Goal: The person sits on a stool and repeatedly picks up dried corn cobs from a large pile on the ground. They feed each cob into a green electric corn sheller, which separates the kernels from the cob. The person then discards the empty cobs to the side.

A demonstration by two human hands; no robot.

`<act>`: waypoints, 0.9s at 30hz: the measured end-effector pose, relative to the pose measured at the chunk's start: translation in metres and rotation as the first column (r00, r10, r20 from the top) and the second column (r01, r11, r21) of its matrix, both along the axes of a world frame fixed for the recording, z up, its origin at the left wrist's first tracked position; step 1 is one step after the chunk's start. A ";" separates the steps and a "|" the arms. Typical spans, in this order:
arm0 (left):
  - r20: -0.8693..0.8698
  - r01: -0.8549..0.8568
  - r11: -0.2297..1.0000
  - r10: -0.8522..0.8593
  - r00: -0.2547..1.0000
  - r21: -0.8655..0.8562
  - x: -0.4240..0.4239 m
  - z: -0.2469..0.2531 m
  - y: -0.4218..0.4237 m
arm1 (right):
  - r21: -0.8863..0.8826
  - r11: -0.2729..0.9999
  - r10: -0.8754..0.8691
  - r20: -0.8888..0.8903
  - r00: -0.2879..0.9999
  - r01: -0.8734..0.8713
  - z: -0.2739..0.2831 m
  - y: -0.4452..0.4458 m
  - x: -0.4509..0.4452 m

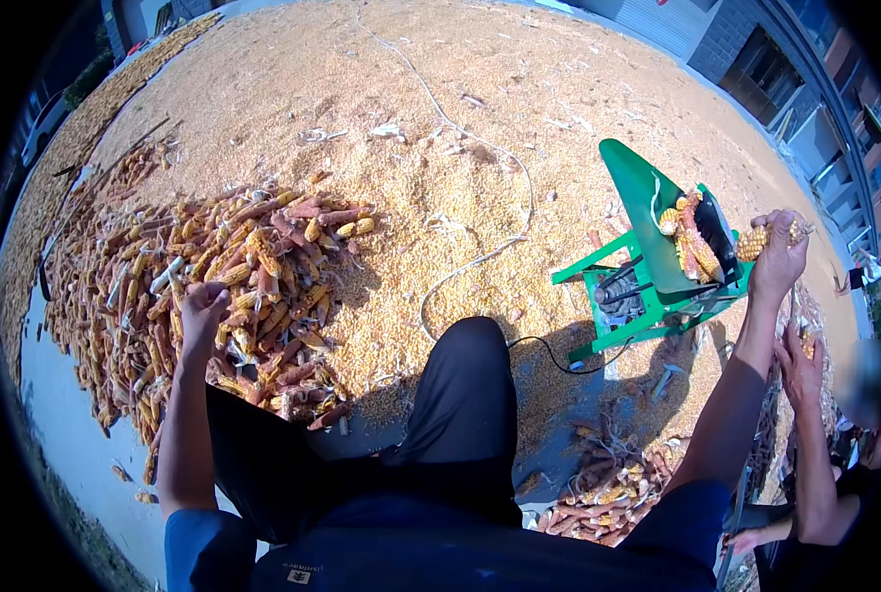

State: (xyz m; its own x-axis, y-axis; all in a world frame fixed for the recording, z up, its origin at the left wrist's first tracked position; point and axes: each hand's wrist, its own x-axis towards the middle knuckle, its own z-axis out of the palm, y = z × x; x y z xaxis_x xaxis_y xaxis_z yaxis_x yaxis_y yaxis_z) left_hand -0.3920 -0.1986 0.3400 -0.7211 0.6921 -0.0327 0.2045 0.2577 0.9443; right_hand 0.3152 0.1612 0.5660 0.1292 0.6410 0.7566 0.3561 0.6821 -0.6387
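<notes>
My right hand grips a partly stripped corn cob beside the black-lined opening of a green metal corn sheller. Several corn cobs lie in the sheller's hopper, some with few kernels left. At the left, my left hand is over the edge of a big heap of corn cobs, its fingers curled; whether it holds anything cannot be made out. The heap mixes bare reddish cobs with ones bearing yellow kernels.
Loose kernels cover the ground ahead, crossed by a pale cable. A black cord runs by the sheller. A smaller cob pile lies near my right side. Another person's hand is at the far right.
</notes>
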 end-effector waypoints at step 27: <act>-0.224 -0.091 0.585 -0.159 0.962 -0.806 -0.093 -0.406 -0.064 | -0.969 -0.113 0.966 -0.056 0.253 0.218 -0.514 -0.247 -0.464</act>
State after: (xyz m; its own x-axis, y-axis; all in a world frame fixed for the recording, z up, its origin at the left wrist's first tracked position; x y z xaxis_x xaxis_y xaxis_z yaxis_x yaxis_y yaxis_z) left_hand -0.4853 -0.2629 -0.0663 -0.7648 0.4934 -0.4143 0.4180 0.8694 0.2636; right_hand -0.1485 -0.0856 0.0519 -0.5409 0.2289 -0.8093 0.8407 0.1177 -0.5286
